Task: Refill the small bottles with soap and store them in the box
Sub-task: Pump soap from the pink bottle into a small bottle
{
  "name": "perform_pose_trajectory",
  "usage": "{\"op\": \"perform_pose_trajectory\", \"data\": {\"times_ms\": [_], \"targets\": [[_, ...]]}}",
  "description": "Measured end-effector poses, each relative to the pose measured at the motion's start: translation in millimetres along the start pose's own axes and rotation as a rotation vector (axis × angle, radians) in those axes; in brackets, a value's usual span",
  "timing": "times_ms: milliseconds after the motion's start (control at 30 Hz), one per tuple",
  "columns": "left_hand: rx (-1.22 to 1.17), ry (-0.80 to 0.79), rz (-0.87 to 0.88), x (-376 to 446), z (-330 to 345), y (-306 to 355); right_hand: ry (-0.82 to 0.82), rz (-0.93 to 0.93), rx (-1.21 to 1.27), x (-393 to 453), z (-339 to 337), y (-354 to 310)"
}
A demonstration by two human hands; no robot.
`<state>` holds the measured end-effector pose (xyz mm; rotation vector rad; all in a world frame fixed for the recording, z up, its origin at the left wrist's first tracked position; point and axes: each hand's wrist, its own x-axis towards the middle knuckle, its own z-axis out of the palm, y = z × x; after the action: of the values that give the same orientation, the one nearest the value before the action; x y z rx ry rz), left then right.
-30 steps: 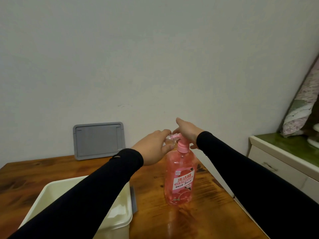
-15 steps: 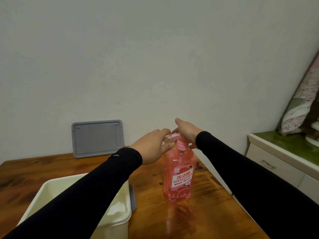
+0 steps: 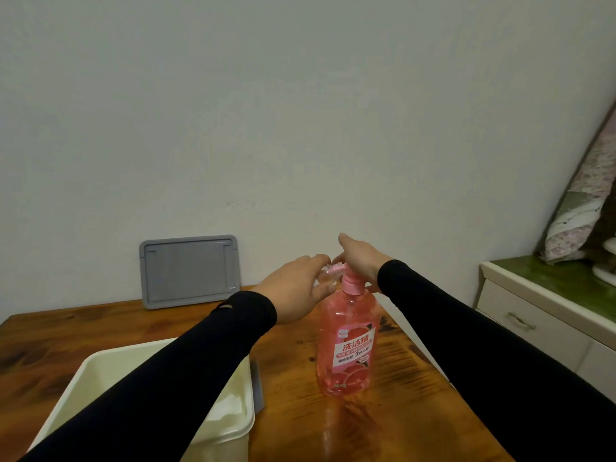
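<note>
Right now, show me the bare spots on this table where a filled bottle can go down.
Free: the wood right of the soap bottle up to the table edge, the patch in front of it, and the strip between the grey lid and the cream box. Crowded: around the pump, where the left hand grips the small bottle and the right hand presses.

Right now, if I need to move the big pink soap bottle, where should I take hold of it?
Probably grip the pink soap bottle around its upright body below the shoulder, coming from the right side. The pump head is under the right hand, the left hand holds a small bottle at its nozzle.
</note>
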<state>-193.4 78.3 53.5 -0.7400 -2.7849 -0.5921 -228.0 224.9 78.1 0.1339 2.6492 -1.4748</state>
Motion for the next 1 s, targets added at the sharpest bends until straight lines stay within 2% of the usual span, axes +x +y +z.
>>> {"op": "perform_pose_trajectory", "data": {"times_ms": [200,533,800,1000], "targets": [[0.015,0.022,0.022,3,-10,3,-0.024,0.013,0.018,-4,-9,-13],[-0.003,-0.007,-0.003,0,4,-2,0.009,-0.002,-0.006,2,3,6],[0.016,0.026,0.015,4,-9,1,-0.013,-0.004,-0.002,-4,-10,-13],[0.006,0.016,0.007,1,3,-1,0.024,-0.006,0.024,4,2,4]]}}
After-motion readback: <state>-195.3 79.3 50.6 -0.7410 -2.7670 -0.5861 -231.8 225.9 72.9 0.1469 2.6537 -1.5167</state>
